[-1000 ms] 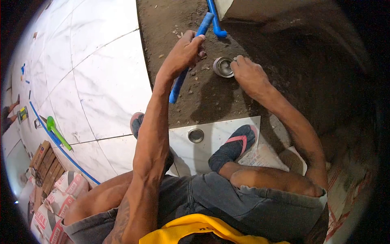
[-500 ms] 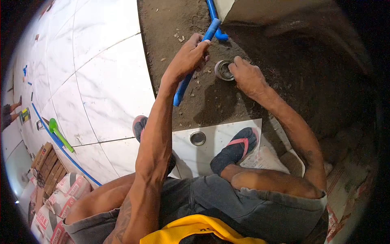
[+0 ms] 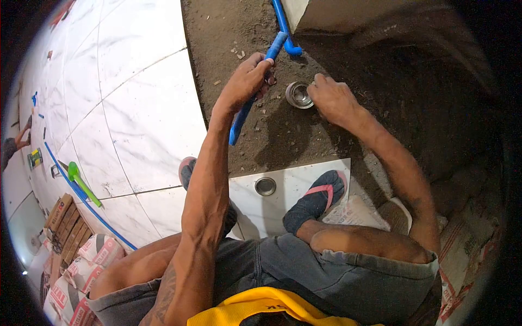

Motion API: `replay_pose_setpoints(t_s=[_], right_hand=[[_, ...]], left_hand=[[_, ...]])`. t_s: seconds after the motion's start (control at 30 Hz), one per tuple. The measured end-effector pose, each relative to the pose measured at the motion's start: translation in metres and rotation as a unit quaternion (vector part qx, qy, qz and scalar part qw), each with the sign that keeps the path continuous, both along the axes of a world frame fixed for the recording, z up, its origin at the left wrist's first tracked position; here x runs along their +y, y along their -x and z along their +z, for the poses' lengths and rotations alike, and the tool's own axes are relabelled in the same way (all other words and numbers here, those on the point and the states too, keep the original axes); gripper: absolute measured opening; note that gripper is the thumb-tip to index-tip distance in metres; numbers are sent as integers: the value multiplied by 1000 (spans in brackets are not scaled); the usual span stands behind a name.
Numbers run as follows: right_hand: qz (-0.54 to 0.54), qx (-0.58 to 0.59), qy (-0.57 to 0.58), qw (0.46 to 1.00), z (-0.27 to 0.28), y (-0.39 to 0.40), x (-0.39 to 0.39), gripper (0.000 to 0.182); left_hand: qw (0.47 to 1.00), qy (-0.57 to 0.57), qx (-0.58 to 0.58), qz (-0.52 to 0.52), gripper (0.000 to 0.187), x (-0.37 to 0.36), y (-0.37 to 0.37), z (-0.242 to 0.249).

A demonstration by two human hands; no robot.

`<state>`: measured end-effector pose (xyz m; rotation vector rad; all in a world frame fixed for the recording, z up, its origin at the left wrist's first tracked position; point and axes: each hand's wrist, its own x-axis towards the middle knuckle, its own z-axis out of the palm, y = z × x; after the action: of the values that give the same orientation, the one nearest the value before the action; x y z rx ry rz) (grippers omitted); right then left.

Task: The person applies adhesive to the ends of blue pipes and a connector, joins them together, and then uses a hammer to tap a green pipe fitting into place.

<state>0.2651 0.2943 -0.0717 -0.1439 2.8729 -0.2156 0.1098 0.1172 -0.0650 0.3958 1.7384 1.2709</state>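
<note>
My left hand [image 3: 251, 77] is closed round a length of blue pipe [image 3: 240, 124], which slants over the bare soil with its upper end pointing away from me. Just right of it, a small round open tin [image 3: 298, 96] stands on the soil, its metal rim facing up. My right hand [image 3: 333, 99] is at the tin's right rim with fingers curled together. Whatever those fingers may pinch is hidden. A round metal lid [image 3: 265, 186] lies on the white tile between my feet. Beyond the left hand, a blue pipe with an elbow [image 3: 293, 50] comes out along the ground.
White marbled tiles [image 3: 147, 108] cover the floor to the left. On them lie a long blue pipe [image 3: 103, 220], a green-handled tool [image 3: 80, 183] and a small can [image 3: 35, 158]. Cement bags [image 3: 100, 251] and stacked boxes [image 3: 68, 228] sit lower left. Another person's arm [image 3: 22, 142] shows far left.
My left hand and the blue pipe have shifted slightly left and nearer to me. My right fingers have drawn back from over the tin's mouth to its right rim, and more of its inside shows.
</note>
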Motion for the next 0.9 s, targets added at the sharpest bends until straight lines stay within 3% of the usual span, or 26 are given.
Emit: replay_pose_setpoints(t_s=[0.13, 0.23, 0.43, 0.53, 0.63, 0.73, 0.9], right_hand=[[-14, -41, 46, 998, -6, 5, 2, 10], [-128, -25, 89, 987, -4, 4, -1, 13], [-102, -16, 28, 994, -2, -13, -2, 17], [-98, 37, -1, 994, -2, -12, -4, 16], [-98, 29, 63, 993, -10, -18, -2, 13], [-177, 13, 96, 980, -4, -20, 2, 11], [-240, 79, 185, 950, -4, -31, 9, 16]], left_hand=[[999, -22, -29, 9, 25, 0, 0, -9], [1000, -4, 0, 5, 26, 0, 0, -8], [999, -4, 37, -4, 25, -2, 1, 0], [1000, -2, -1, -7, 25, 1, 0, -1], [1000, -12, -19, -15, 25, 2, 0, -7], [999, -5, -18, -27, 25, 1, 2, -8], [1000, -4, -25, -5, 26, -2, 1, 1]])
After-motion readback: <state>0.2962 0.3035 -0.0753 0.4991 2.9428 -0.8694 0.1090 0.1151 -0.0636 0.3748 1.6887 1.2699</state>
